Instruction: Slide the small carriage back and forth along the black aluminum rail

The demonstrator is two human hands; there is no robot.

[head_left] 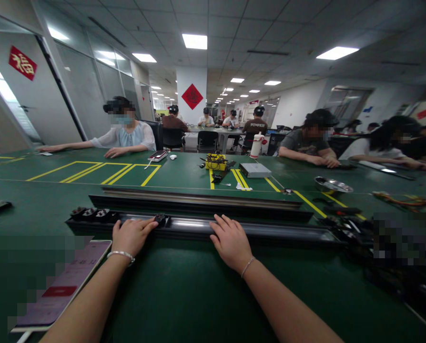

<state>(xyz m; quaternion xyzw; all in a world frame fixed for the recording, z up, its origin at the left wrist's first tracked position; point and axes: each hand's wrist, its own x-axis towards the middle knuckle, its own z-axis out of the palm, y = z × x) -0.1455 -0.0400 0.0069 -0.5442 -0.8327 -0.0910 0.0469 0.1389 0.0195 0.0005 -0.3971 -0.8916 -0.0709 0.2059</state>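
Note:
A long black rail [277, 232] with a shiny channel lies crosswise in front of me. My left hand [131, 236] rests on its left part, the fingers closed together and their tips on a small black block [161, 219] in the channel. How firmly they grip it is partly hidden. Further left along the rail sit several similar black pieces with metallic tops [91, 213]. My right hand [231, 240] lies over the rail right of the middle, fingers stretched out and slightly spread, holding nothing. Behind it runs a second long dark rail [198, 202], parallel to the first.
A phone or tablet [66, 286] lies beside my left forearm. Dark parts [363, 233] crowd the right side. Beyond the rails are a yellow box with black cables [216, 162], a grey box [255, 170] and a metal bowl [332, 185]. Other people sit around the green table [184, 286].

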